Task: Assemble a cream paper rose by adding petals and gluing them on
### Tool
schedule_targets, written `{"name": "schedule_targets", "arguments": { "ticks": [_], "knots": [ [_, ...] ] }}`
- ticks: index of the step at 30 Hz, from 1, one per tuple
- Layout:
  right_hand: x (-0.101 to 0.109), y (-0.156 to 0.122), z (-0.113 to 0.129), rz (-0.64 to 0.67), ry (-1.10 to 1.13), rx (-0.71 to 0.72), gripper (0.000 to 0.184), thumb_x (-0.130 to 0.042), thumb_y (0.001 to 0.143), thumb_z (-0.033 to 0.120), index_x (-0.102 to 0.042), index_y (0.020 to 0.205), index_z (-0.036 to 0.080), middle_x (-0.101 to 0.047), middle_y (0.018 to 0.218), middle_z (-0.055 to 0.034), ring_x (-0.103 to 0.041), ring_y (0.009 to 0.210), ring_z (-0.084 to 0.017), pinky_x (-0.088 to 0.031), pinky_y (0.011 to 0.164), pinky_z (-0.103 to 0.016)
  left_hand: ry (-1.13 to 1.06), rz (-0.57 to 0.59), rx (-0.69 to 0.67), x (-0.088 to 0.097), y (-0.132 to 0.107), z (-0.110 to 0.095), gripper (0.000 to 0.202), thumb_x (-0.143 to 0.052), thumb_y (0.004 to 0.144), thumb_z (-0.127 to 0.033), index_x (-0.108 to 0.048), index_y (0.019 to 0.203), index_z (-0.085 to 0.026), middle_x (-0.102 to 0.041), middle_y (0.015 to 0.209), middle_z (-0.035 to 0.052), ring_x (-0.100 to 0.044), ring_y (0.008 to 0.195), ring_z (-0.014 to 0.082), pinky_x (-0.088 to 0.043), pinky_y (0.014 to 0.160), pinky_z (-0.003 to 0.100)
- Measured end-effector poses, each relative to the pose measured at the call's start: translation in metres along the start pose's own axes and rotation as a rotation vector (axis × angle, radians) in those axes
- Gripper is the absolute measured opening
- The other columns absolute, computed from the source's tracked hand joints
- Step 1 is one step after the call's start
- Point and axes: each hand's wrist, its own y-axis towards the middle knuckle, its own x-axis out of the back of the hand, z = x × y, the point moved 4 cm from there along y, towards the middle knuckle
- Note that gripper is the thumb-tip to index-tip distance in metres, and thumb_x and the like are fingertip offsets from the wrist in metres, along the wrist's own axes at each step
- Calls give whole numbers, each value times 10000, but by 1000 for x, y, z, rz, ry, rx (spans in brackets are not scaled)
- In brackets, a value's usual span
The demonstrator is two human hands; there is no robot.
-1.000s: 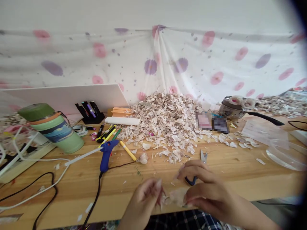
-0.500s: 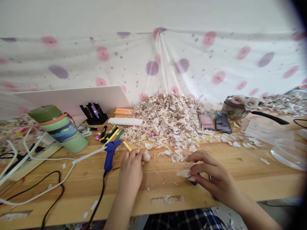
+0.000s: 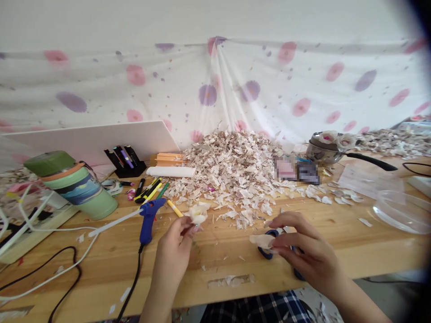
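Where the left hand (image 3: 173,251) lay flat-knuckled on the table (image 3: 336,255) half a second ago, touching the flower (image 3: 198,214) at the near edge of the pile of flakes (image 3: 232,170), it has now lifted it. Flower is off the wood, pinched between thumb and fingertips, just in front of the pile's near-left edge. Right hand (image 3: 303,253) is little changed: it still pinches a pale flake (image 3: 261,241) between thumb and forefinger, other fingers loosely curled, in front of the pile's near-right edge. Blue-handled scissors (image 3: 266,255) lie under that hand, partly hidden.

Containers:
- Steel pot (image 3: 319,152), right of the pile, black handle pointing away from it; pale blooms (image 3: 336,138) with pink centres sit in its mouth.
- Black holder (image 3: 126,169), left of the pile, with markers (image 3: 124,154) standing in its slots.
- Green tumbler (image 3: 72,186), further left of the pile, lid on; contents not visible.
- Clear bowl (image 3: 402,211), far right of the pile; cannot tell what it holds.

Held flower: small, cream-white, ruffled layers of thin petals, same colour as the flakes behind it, head tilted up toward the pile. Stem or base hidden by the fingers.
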Motion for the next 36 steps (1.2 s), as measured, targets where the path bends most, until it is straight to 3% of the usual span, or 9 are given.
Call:
{"name": "schedule_targets", "arguments": {
  "ticks": [3,6,8,13,19,22,31,36],
  "knots": [
    [3,1,16,-15,-93,92,129,-567,913,107,-644,941,207,-618,1043,-77,-551,1000,-227,-439,883,-377,-594,-49,145,-1,-22,-11,307,-709,761,-439,-638,887,-168,-684,699,3,-649,662,151,-525,673,256],
    [5,6,32,-2,-145,134,149,-555,918,94,-646,969,200,-652,1024,-82,-538,1022,-231,-466,864,-347,-969,55,254,-20,-41,-31,361,-794,676,-456,-667,849,-166,-629,596,-37,-556,521,83,-459,526,181],
    [4,12,41,20,-131,147,150,-558,918,96,-648,984,197,-678,990,-74,-545,1013,-227,-477,857,-338,-1107,151,305,-37,-48,-42,355,-831,633,-436,-668,773,-153,-631,590,-32,-536,500,61,-435,498,159],
    [-1,28,43,67,183,-44,113,-629,885,99,-644,926,203,-691,840,-23,-596,876,-189,-480,823,-339,-1204,107,456,-62,-51,-41,377,-884,559,-383,-682,775,-149,-664,584,-21,-554,499,56,-436,502,148],
    [-10,31,31,84,298,-342,81,-685,858,180,-646,799,221,-657,771,5,-600,767,-160,-457,721,-303,-1215,163,473,-63,-56,-43,325,-885,575,-324,-726,797,-147,-685,611,-11,-587,524,59,-455,538,151],
    [-13,34,29,118,289,-402,79,-695,844,198,-658,779,222,-664,761,8,-607,749,-153,-456,697,-279,-1230,178,472,-62,-58,-44,338,-891,565,-318,-731,813,-156,-693,633,-10,-606,554,65,-472,568,153],
    [-14,43,21,40,285,-498,74,-719,802,286,-689,752,241,-681,736,9,-611,696,-157,-467,659,-255,-1250,292,396,-64,-57,-47,275,-825,678,-343,-701,819,-142,-666,626,-14,-562,494,54,-424,497,156],
    [-15,43,20,49,279,-545,79,-716,797,292,-695,749,233,-692,743,-4,-618,715,-166,-472,673,-261,-1273,312,425,-65,-60,-51,264,-823,681,-336,-715,832,-148,-688,650,5,-578,494,62,-437,518,164]
  ]
}}
